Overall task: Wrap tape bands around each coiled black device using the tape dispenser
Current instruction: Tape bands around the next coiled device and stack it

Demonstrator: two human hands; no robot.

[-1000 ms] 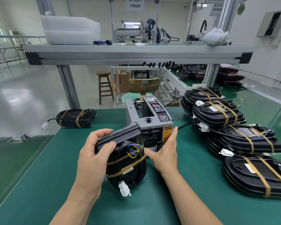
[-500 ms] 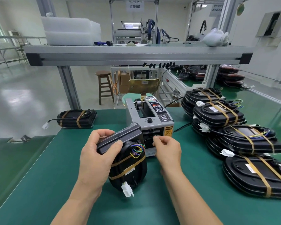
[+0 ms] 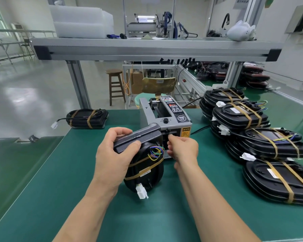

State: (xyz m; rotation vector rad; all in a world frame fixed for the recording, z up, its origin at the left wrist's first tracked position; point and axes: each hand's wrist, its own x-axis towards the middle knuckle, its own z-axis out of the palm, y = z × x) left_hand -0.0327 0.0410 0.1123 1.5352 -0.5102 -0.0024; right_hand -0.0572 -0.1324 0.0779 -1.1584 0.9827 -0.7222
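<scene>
The left hand [image 3: 115, 159] grips the coiled black device [image 3: 143, 165] upright on the counter [image 3: 59, 189] at centre frame, against the front of the tape dispenser [image 3: 166, 116]. The right hand [image 3: 184, 149], flat beside the dispenser a second ago, now has its fingers curled and pinched at the outlet; whether tape is between them I cannot tell. Judging by this, another band is being drawn
</scene>
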